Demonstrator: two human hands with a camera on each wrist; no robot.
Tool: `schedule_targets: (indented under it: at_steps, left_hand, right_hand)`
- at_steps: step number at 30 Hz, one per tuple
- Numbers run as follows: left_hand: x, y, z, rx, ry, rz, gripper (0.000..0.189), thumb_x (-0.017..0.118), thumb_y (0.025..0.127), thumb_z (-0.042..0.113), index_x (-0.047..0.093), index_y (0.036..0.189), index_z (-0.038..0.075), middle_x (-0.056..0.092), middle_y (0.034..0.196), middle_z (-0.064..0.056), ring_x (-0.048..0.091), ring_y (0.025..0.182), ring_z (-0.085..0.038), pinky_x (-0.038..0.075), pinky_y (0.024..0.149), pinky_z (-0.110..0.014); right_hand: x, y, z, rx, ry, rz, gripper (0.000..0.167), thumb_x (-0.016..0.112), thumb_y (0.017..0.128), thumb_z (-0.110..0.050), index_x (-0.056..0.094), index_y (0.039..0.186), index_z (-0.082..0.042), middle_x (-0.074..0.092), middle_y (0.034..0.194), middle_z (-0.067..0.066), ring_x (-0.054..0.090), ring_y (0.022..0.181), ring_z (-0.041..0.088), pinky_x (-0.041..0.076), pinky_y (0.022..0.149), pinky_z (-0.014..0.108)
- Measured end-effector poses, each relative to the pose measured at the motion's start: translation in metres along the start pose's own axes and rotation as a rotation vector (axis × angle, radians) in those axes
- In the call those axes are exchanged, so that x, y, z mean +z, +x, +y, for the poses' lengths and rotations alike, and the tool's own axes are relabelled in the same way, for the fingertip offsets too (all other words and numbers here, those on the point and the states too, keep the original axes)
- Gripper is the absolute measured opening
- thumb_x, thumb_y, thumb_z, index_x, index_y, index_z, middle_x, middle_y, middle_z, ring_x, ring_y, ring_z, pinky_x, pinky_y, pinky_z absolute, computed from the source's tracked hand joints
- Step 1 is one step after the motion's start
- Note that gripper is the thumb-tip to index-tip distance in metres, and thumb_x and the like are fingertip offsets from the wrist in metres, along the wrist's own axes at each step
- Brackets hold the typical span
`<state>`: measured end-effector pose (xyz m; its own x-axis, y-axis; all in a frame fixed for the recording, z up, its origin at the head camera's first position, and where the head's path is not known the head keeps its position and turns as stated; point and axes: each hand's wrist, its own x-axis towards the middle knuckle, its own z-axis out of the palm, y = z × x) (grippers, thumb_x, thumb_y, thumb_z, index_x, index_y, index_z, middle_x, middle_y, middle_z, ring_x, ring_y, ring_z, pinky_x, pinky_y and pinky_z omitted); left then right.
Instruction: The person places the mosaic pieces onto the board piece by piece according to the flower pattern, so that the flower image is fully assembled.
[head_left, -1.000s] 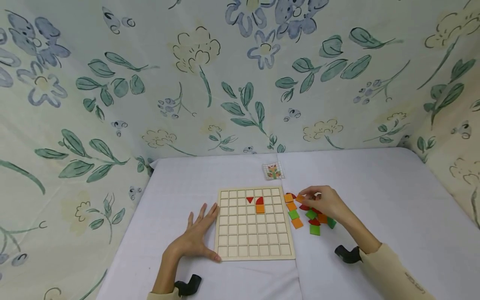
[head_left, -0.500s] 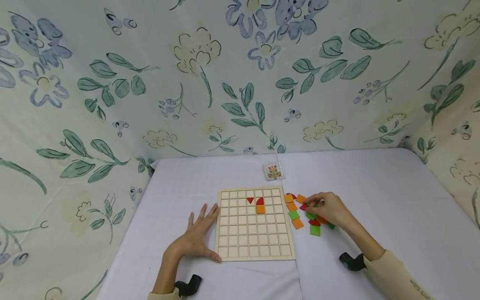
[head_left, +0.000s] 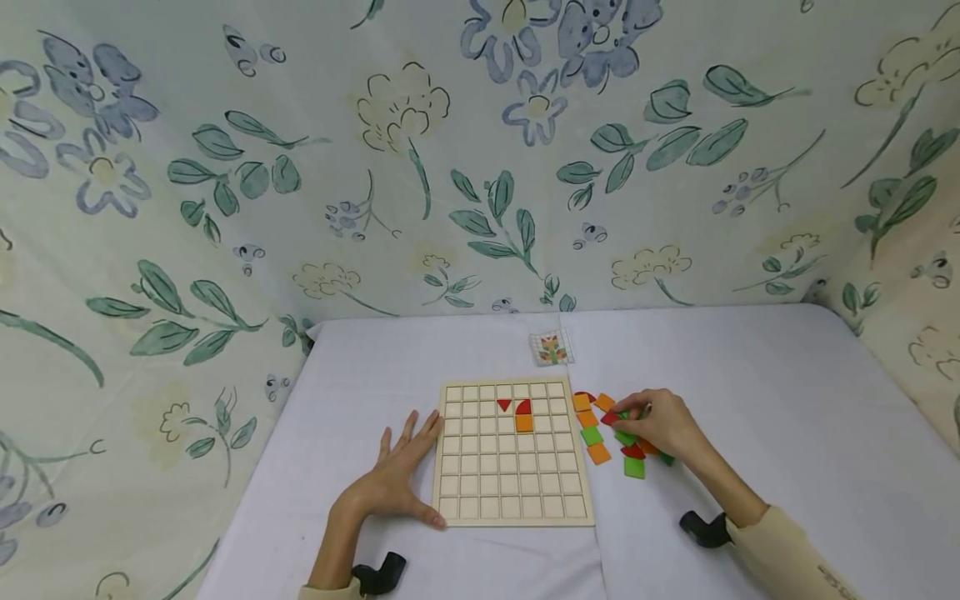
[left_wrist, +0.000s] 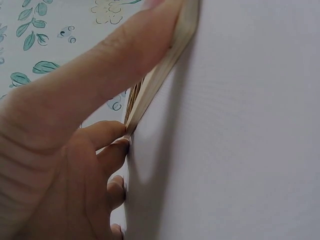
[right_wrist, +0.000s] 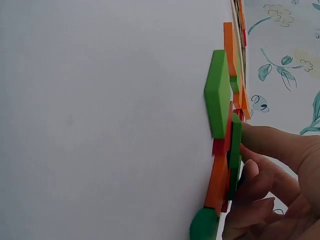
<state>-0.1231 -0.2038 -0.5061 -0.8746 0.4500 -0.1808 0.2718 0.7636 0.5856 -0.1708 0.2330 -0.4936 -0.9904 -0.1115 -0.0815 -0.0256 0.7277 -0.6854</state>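
Note:
A wooden grid board (head_left: pixel 510 479) lies on the white table, a red triangle tile (head_left: pixel 505 405), a red quarter-round tile (head_left: pixel 523 407) and an orange square tile (head_left: pixel 524 423) in its upper cells. My left hand (head_left: pixel 393 479) is spread at the board's left side, thumb at the near corner and fingertips at the edge; the left wrist view shows the thumb (left_wrist: pixel 95 82) along the wooden rim. Over the loose tiles right of the board, my right hand (head_left: pixel 660 423) pinches a red tile (head_left: pixel 609 418) between thumb and index finger. The fingers partly hide it and the tiles beneath.
Loose orange, green and red tiles, including a green square (head_left: pixel 634 467) and an orange square (head_left: pixel 598 454), lie around the right hand, some overlapping. A small pattern card (head_left: pixel 551 347) lies behind the board. A floral cloth (head_left: pixel 420 183) hangs behind the table.
My right hand has let go of an orange tile near the board and moved slightly right and nearer, onto the red tile. The left hand stays at the board's edge. The head view shifts slightly.

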Motion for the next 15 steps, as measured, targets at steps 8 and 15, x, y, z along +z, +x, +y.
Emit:
schedule_targets:
  at_steps: [8, 15]
  left_hand:
    - [0.000, -0.001, 0.000, 0.002, -0.017, 0.011, 0.149, 0.101, 0.049, 0.052, 0.018, 0.166, 0.012, 0.009, 0.175, -0.006, -0.008, 0.162, -0.041, -0.012, 0.124, -0.072]
    - [0.001, -0.001, -0.001, 0.005, -0.008, 0.009, 0.149, 0.100, 0.049, 0.053, 0.018, 0.166, 0.013, 0.009, 0.175, -0.005, -0.007, 0.162, -0.040, -0.011, 0.124, -0.072]
  right_hand:
    - [0.005, 0.006, -0.006, -0.030, -0.031, -0.014, 0.027, 0.084, 0.085, -0.016, 0.079, 0.108, -0.002, 0.058, 0.071, 0.003, 0.049, 0.063, 0.015, 0.037, 0.049, 0.021]
    - [0.009, 0.008, -0.015, 0.009, -0.080, 0.003, 0.024, 0.087, 0.083, -0.028, 0.080, 0.096, -0.009, 0.056, 0.073, 0.003, 0.049, 0.067, 0.018, 0.036, 0.052, 0.023]
